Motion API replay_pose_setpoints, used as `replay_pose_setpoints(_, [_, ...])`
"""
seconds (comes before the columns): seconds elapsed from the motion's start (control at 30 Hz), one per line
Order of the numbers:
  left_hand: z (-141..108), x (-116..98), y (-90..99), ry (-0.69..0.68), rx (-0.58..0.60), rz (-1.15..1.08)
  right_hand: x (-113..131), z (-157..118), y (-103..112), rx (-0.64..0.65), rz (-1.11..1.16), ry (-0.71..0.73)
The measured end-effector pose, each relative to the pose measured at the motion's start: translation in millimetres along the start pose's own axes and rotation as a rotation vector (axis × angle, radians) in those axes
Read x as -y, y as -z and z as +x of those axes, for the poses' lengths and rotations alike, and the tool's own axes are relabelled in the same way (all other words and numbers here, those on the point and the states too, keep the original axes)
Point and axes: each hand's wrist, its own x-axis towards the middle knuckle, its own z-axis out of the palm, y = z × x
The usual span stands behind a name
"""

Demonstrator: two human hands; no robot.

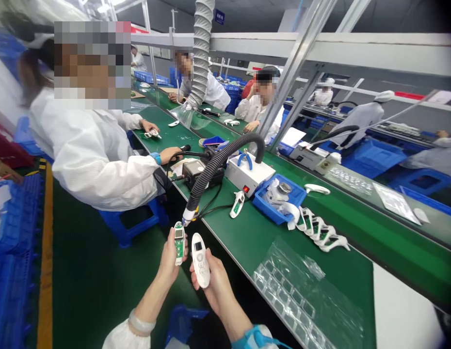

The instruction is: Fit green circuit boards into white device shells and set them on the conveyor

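My left hand (pixel 169 259) holds a small green circuit board with a screen (pixel 179 241), upright, its top just under the white nozzle (pixel 188 216) of a black ribbed hose. My right hand (pixel 213 276) holds a white oval cover with a window and buttons (pixel 200 259) beside it. The two parts are close but apart. Both hands are off the near edge of the green bench (pixel 254 237).
On the bench lie another board in a white shell (pixel 237 204), a row of white shells (pixel 320 231), a blue tray (pixel 278 196), a white box with a red switch (pixel 249 174) and clear blister trays (pixel 301 291). A person in white (pixel 94 150) sits to the left.
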Motion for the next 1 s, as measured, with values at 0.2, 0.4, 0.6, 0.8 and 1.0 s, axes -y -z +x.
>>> replay_pose_setpoints(0.2, [-48, 23, 10.6, 0.154, 0.029, -0.007, 13, -68, 21, 0.058, 0.226, -0.046])
replay_pose_setpoints(0.4, [-88, 26, 10.4, 0.248, 0.123, -0.011, 11, -98, 37, 0.086, 0.307, -0.008])
replay_pose_setpoints(0.6, [-100, 10, -2.2, 0.218, 0.163, 0.013, 17, -113, 49, 0.107, 0.324, 0.022])
replay_pose_setpoints(0.8, [-112, 7, -16.0, 0.223, 0.147, 0.061, 20, -121, 55, 0.104, 0.331, 0.043])
replay_pose_setpoints(1.0, [-132, 14, -43.2, 0.198, 0.244, 0.194, 22, -126, 66, 0.047, 0.017, 0.183])
